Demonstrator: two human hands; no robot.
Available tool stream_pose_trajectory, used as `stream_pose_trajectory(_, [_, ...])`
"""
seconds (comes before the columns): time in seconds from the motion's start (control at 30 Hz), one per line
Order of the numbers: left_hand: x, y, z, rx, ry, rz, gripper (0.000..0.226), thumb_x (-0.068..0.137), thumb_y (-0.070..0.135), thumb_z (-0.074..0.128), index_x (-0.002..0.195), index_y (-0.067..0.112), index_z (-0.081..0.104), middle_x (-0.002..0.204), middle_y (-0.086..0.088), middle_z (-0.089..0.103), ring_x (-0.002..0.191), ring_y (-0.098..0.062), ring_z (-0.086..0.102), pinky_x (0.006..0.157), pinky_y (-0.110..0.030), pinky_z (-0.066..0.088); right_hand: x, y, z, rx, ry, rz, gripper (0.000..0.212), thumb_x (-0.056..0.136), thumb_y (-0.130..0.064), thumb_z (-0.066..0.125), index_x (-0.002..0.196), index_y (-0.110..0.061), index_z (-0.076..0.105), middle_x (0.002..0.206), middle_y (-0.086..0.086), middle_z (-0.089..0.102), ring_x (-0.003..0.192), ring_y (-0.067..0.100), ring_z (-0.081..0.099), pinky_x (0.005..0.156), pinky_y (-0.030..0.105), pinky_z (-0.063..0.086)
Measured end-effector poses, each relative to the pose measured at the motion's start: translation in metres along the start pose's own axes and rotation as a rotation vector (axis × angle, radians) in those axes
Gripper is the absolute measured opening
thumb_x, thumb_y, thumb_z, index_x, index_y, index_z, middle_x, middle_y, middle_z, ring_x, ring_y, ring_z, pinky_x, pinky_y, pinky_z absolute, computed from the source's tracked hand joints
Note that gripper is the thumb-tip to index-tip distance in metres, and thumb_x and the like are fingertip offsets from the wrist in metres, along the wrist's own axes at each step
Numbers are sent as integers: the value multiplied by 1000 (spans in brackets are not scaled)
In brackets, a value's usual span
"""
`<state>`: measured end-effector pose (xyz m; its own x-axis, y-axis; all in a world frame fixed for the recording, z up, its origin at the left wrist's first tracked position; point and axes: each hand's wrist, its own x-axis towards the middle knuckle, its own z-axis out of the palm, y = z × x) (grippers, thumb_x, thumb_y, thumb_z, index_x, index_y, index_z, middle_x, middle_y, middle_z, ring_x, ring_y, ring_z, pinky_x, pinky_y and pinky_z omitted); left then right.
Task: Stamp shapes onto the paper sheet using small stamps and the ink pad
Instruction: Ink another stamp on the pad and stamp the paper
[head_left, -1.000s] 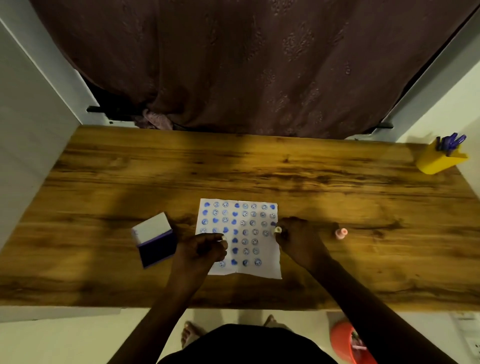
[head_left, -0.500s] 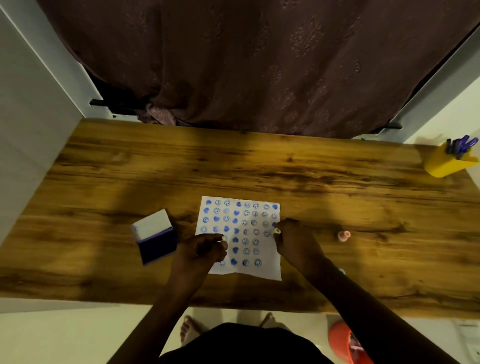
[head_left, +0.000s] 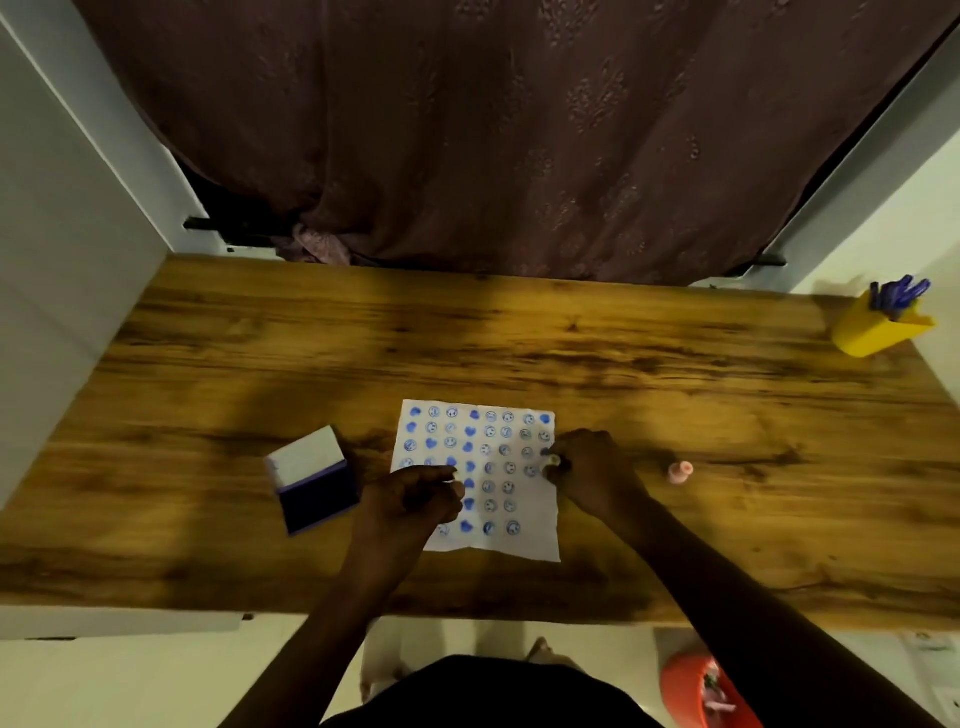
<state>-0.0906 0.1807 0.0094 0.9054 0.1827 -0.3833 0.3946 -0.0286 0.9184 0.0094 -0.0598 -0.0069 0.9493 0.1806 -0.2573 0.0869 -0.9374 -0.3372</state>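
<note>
A white paper sheet (head_left: 519, 540) lies on the wooden table (head_left: 519, 353), covered with rows of blue heart and smiley prints. My right hand (head_left: 592, 470) is at the sheet's right edge, fingers closed on a small pale stamp (head_left: 554, 460) whose end touches the paper. My left hand (head_left: 410, 501) rests on the sheet's left part with fingers curled; something small and pale shows at its fingertips, too blurred to name. The ink pad (head_left: 311, 480) lies open left of the sheet, white lid up, dark blue pad toward me. A pink stamp (head_left: 680, 472) lies on the table to the right.
A yellow holder (head_left: 878, 327) with purple pens stands at the table's far right corner. A dark curtain (head_left: 493, 130) hangs behind the table. An orange container (head_left: 701, 691) sits on the floor at lower right. Walls close in on both sides.
My right hand has shifted the pale stamp slightly down along the sheet's right column. My left hand has stayed on the sheet.
</note>
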Motion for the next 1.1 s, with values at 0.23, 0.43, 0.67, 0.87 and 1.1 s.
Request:
stream_pose_trajectory(0.23, [-9,7,15,7,-61,22,23,84,9,82,103,22,79,91,-2,84,89,-23,81,91,-48,63,-51,-3,-38,703,174,178,10,84,-33,80,85,-24,76,75,-6,75,72,10,70,66,27,53])
stream_pose_trajectory(0.43, [-18,20,43,-18,-174,52,25,86,-1,78,107,12,79,89,1,85,86,-23,82,89,-45,65,-96,-8,-31,1017,41,76,15,86,-18,79,101,-18,79,91,-6,80,85,5,73,72,21,56])
stream_pose_trajectory(0.67, [-20,25,60,-7,-257,104,28,89,1,75,102,25,80,95,-10,84,90,-33,80,92,-56,61,-106,-1,-31,985,47,-10,23,86,-14,78,110,-16,77,105,-3,79,102,8,73,81,24,59])
stream_pose_trajectory(0.87, [-23,29,69,51,-277,139,26,88,3,76,105,21,80,94,-6,84,89,-25,81,93,-52,62,-110,10,-35,983,48,-54,23,87,-15,78,110,-17,77,107,-1,79,104,13,74,91,35,60])
stream_pose_trajectory(1.1, [-24,41,86,36,-309,155,27,88,-2,74,97,22,80,94,-8,84,87,-26,81,85,-35,66,-119,19,-43,1028,34,-6,14,93,-26,71,102,-19,79,92,3,80,84,18,75,76,34,62])
